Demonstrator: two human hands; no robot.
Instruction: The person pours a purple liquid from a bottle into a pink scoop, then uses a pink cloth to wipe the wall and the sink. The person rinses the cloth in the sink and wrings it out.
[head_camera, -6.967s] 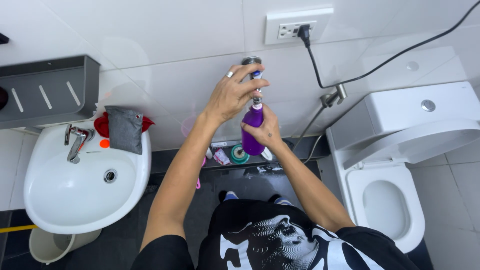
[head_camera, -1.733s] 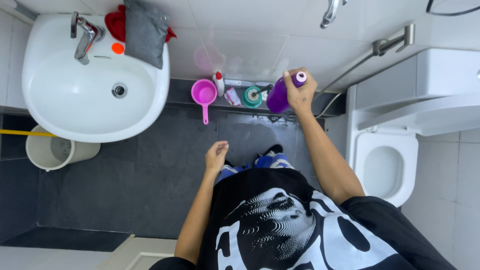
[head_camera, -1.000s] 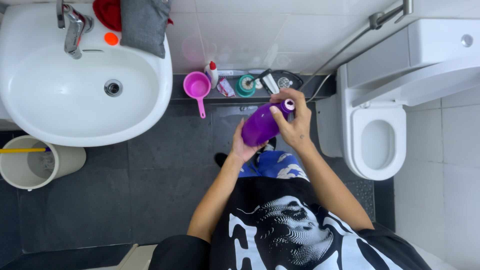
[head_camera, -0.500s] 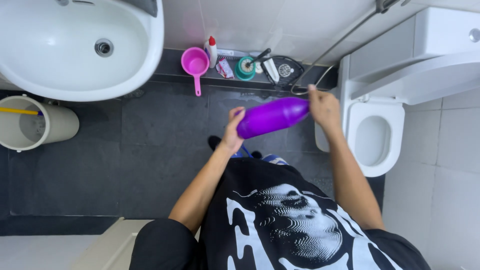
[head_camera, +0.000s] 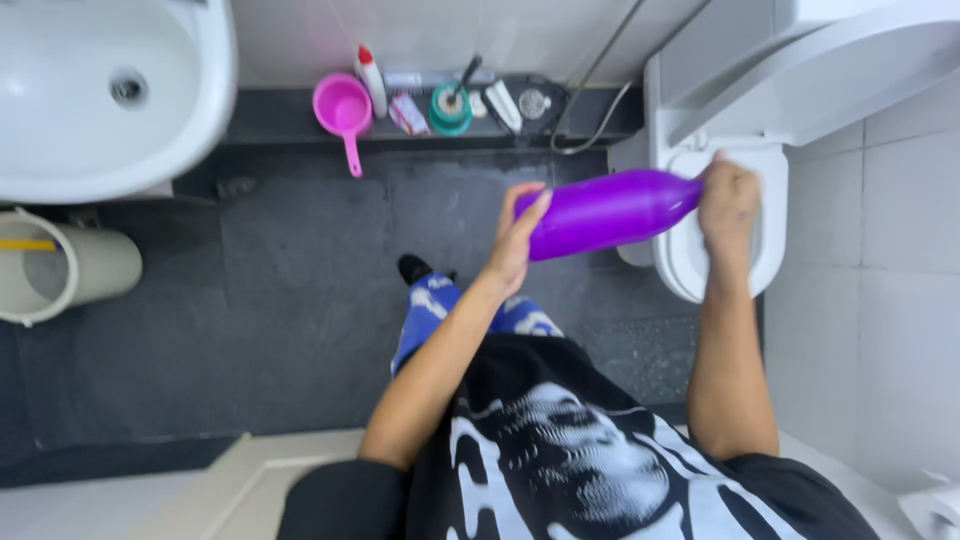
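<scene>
- Two bare hands hold one purple bottle (head_camera: 610, 212), lying almost flat, tilted a little up toward its neck end, over the front edge of the toilet.
- Left hand (head_camera: 517, 240): cupped against the wide base of the bottle, fingers (head_camera: 527, 210) spread up along the bottom, thumb side hidden behind it.
- Right hand (head_camera: 728, 205): closed round the neck end; the cap or nozzle is covered by the fist, so its state cannot be told.
- Bottle sits in the air above the dark grey floor (head_camera: 300, 290), its neck end over the white toilet seat (head_camera: 690, 265); the base end hangs over the floor beside the bowl.
- Toilet lid (head_camera: 820, 70) is raised, leaning back toward the wall.
- Low dark ledge (head_camera: 280, 125) along the wall carries a pink scoop (head_camera: 343, 105) with its handle pointing toward the person, a white bottle with red cap (head_camera: 372, 78), a teal pot (head_camera: 452, 108) with a stick in it, and a few small items too blurred to name.
- White basin (head_camera: 110, 100) at upper left, drain visible.
- Pale bin (head_camera: 65, 268) stands below the basin, near the left edge.
- White hose (head_camera: 590, 90) runs down the wall beside the toilet.
- Person wears a black shirt with white print and blue patterned trousers; one dark shoe (head_camera: 415, 268) shows.
</scene>
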